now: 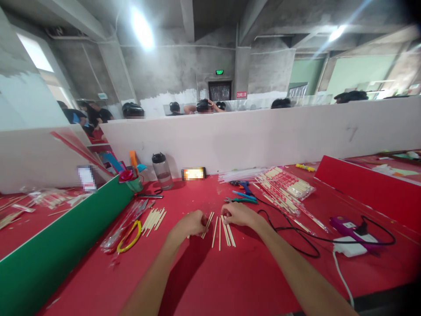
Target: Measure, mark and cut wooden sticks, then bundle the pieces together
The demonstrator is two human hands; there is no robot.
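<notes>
Short pale wooden sticks lie on the red table in front of me, in a loose fan between my hands. My left hand has its fingers curled in against a few sticks on the left side of the fan. On the right side, the bent fingers of my right hand close on the upper ends of several sticks. Fingertips of both hands are partly hidden. Another pile of similar sticks lies to the left, beside yellow-handled scissors.
A green divider bounds the left side, a red one the right. At the back stand a bottle and a phone. Right of my hands lie a glue gun, pliers, bagged sticks and a power strip with cables.
</notes>
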